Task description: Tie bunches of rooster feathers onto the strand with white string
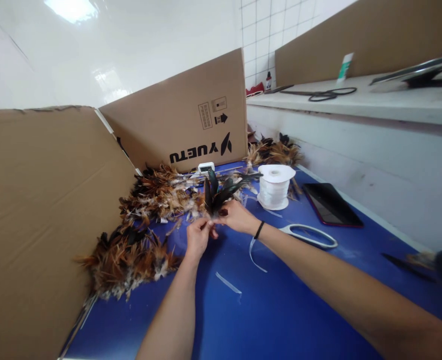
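Observation:
Both my hands meet over the middle of the blue table, pinching the base of a small bunch of dark feathers (215, 194) that fans upward. My left hand (198, 237) is closed at the quill ends. From the other side, my right hand (238, 216) closes on the same bunch, its wrist wearing a black band. Just beyond lie heaps of brown and black feathers (156, 195). A spool of white ribbon (275, 187) stands to the right of my right hand. A loose ribbon strip (256, 257) curls below my right wrist. Fingertip details are hidden.
White-handled scissors (311, 236) and a dark phone (332, 204) lie to the right. Cardboard walls (175, 115) enclose the back and left. A short ribbon piece (228, 283) rests in front. Black scissors (329, 94) lie on the raised shelf (374, 107).

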A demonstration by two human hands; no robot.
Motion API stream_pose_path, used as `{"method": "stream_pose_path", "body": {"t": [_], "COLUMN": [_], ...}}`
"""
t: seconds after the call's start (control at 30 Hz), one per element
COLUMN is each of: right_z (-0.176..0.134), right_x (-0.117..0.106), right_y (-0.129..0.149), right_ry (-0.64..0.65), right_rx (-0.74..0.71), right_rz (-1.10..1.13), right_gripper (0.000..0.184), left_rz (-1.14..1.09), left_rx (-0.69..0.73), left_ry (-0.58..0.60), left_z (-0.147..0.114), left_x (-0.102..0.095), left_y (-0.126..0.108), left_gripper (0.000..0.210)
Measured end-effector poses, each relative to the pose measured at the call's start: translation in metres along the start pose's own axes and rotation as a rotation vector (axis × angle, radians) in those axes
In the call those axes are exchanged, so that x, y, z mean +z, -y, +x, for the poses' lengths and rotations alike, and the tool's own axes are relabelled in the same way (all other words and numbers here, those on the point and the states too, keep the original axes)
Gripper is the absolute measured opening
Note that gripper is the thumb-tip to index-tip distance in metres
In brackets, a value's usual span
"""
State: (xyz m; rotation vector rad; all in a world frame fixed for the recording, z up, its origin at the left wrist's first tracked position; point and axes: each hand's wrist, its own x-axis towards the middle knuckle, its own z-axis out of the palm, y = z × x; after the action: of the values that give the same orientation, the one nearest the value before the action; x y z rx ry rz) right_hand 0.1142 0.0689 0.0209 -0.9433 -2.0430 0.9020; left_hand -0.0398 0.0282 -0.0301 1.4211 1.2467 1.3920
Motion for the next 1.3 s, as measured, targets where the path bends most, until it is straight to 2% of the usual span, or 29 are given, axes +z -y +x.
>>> {"method": "stream_pose_path", "body": {"t": [0.17,0.3,0.43,0.53,0.63,0.8,1.03,1.1,1.2,1.3], "right_z": [-0.002,-0.001,0.003,0.012,0.028,0.07,0.132,0.146,0.162,0.17], "right_x": [0.0,0.006,0.002,-0.011,-0.027,-0.041,-0.028,-0.023,-0.015,-0.01], "right_y": [0.002,-0.002,-0.009,-0.013,-0.017,-0.034,-0.067,-0.074,-0.083,-0.087], "right_ry": [0.024,0.034,-0.019,-0.108,-0.144,-0.155,-0.069,-0.049,-0.054,-0.091], "right_rx": [0.028,0.032,0.0,0.059,0.14,0.255,0.299,0.303,0.324,0.339], "right_rz": [0.005,0.113,-0.003,-0.292,-0.516,-0.663,-0.8,-0.831,-0.858,-0.84], "right_gripper": [0.023,0.012,0.011,0.019,0.022,0.028,0.023,0.028,0.037,0.031], "left_rz": [0.13,0.202,-0.01,-0.24,-0.384,-0.471,-0.488,-0.472,-0.454,-0.46], "left_rx": [0.073,0.126,0.071,0.015,-0.025,-0.054,-0.071,-0.082,-0.086,-0.094], "left_ry": [-0.009,-0.046,-0.141,-0.218,-0.276,-0.356,-0.415,-0.427,-0.433,-0.438], "left_z": [-0.002,-0.003,-0.001,0.002,0.006,0.009,0.011,0.013,0.014,0.014], "left_x": [-0.003,-0.004,-0.001,0.001,0.001,0.002,0.003,0.004,0.005,0.005], "left_y": [-0.007,-0.008,-0.005,-0.004,-0.002,-0.001,0.004,0.007,0.01,0.011], "left_gripper": [0.024,0.027,0.025,0.025,0.027,0.033,0.033,0.033,0.033,0.032]}}
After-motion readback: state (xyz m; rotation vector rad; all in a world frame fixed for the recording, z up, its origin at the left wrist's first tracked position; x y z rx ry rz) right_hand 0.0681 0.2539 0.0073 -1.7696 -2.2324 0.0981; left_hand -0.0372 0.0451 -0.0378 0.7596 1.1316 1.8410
